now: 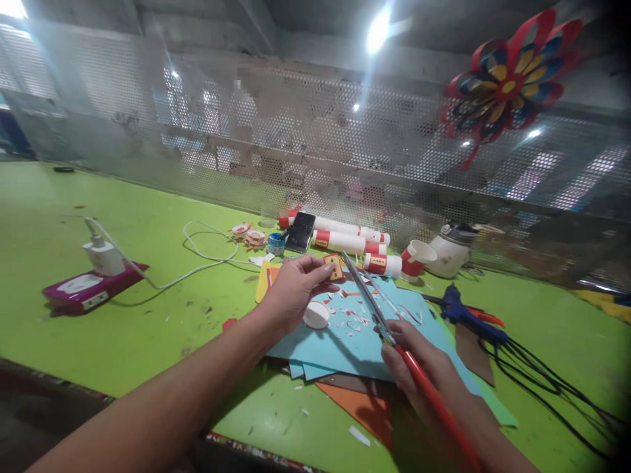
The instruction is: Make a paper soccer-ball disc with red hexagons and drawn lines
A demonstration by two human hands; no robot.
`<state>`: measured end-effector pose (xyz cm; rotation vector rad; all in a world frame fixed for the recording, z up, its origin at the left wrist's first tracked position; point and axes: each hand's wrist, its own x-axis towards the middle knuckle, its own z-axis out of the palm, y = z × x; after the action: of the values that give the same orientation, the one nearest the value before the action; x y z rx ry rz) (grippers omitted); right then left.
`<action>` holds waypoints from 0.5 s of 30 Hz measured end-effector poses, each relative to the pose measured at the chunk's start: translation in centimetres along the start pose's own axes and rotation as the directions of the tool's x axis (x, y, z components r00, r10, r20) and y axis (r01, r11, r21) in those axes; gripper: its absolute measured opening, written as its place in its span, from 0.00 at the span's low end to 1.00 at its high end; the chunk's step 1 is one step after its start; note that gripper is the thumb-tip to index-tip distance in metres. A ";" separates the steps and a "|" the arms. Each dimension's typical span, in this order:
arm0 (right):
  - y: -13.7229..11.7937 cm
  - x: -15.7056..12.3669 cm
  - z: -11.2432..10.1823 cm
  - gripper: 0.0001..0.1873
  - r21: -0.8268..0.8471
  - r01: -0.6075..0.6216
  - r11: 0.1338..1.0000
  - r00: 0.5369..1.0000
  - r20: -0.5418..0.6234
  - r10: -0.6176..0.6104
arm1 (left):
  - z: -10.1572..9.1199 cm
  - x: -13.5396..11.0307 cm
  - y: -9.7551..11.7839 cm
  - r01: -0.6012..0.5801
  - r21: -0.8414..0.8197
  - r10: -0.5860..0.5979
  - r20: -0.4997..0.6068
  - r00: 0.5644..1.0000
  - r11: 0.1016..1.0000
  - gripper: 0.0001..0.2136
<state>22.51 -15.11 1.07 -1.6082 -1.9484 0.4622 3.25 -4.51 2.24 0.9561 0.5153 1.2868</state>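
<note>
Between the thumb and fingers of my left hand (296,289) is a small yellow paper label (333,267) with dark characters and a red edge. My right hand (419,358) grips a pair of long scissors (367,295) with grey metal blades and a red handle. The blades point up and away, their tips just right of the label and apart from it. Below both hands lie light blue sheets (345,348), strewn with red and white paper scraps. A white paper disc (316,315) rests on them beside my left hand.
White-and-red paper cups (417,259) and tubes (340,241), a phone (300,232) and a blue jar (277,244) stand behind. Right is a blue glue gun (458,312) with black cables; left, a purple power strip (93,287) with a white cable. A perforated metal screen (296,151) borders the table.
</note>
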 end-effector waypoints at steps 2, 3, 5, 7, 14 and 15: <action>0.6 0.0 -0.6 0.17 0.027 0.011 1.000 1.000 0.027 -0.012 | -0.2 0.1 0.4 -0.006 0.059 0.004 0.031 1.000 0.998 0.07; 1.0 0.0 -1.0 0.17 0.037 0.016 0.999 0.999 0.034 -0.018 | -0.3 0.1 0.5 -0.008 0.084 0.004 0.047 0.999 0.996 0.08; 1.8 0.0 -1.6 0.16 0.044 0.029 0.999 0.998 0.053 -0.031 | -0.3 0.1 0.8 -0.005 0.123 -0.005 0.082 0.997 0.992 0.08; 2.5 -0.1 -2.2 0.16 0.040 0.037 0.999 0.996 0.078 -0.040 | -0.4 0.0 1.0 0.015 0.150 -0.033 0.116 0.993 0.988 0.08; 2.6 -0.5 -3.5 0.15 0.033 0.112 0.993 0.975 0.189 -0.116 | -1.0 0.0 1.1 0.087 0.194 -0.124 0.187 0.974 0.977 0.07; 2.3 -0.5 -3.5 0.14 0.039 0.113 0.993 0.974 0.193 -0.119 | -1.0 0.0 1.1 0.092 0.198 -0.132 0.202 0.970 0.976 0.07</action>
<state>26.55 -15.41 2.33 -1.4692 -2.1569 0.6161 1.84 -4.27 2.64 1.1911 0.5204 1.0313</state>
